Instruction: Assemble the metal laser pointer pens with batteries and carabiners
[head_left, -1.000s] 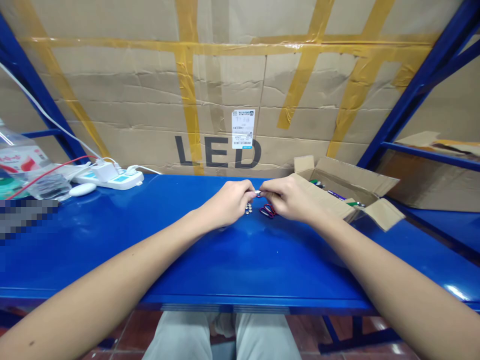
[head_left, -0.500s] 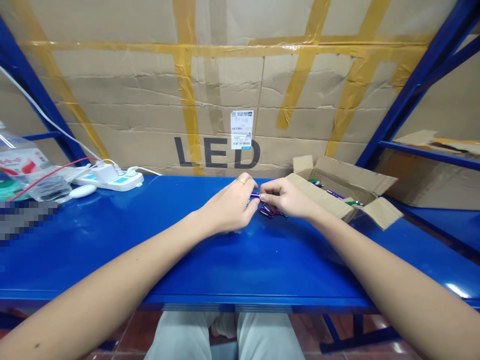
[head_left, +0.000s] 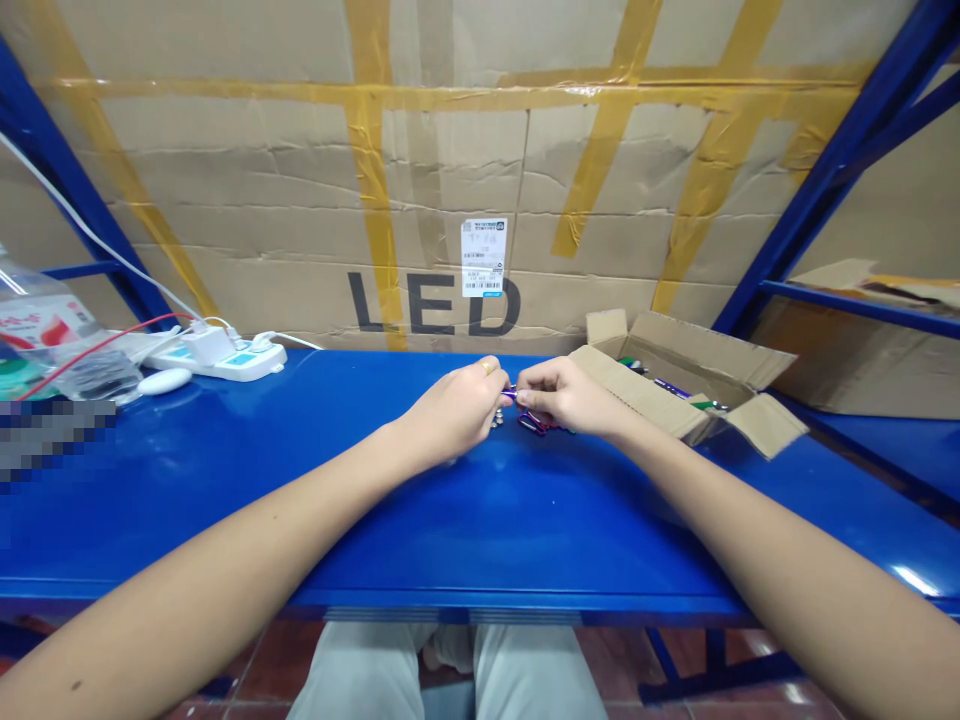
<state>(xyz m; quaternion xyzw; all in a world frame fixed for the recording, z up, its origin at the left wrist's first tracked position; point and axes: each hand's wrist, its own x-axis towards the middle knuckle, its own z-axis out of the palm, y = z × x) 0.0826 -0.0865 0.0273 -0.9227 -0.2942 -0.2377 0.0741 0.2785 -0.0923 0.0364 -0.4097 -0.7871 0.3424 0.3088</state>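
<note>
My left hand (head_left: 457,410) and my right hand (head_left: 564,397) meet fingertip to fingertip over the blue shelf (head_left: 465,500). Together they pinch a small purple metal piece (head_left: 511,394), most of it hidden by the fingers. Small silver parts (head_left: 497,419) lie on the shelf just under my left fingers. A few coloured clips, red and purple (head_left: 534,424), lie under my right hand. My left hand wears a gold ring.
An open cardboard box (head_left: 679,385) holding more coloured pieces sits right of my hands. At the left are a white power strip (head_left: 221,353), a white oval object (head_left: 165,380) and plastic bags (head_left: 56,345). A taped cardboard wall marked LED (head_left: 435,305) stands behind.
Both hands stayed together at the same spot. My left fingers shifted their pinch slightly, so the ring and the silver parts beneath show now.
</note>
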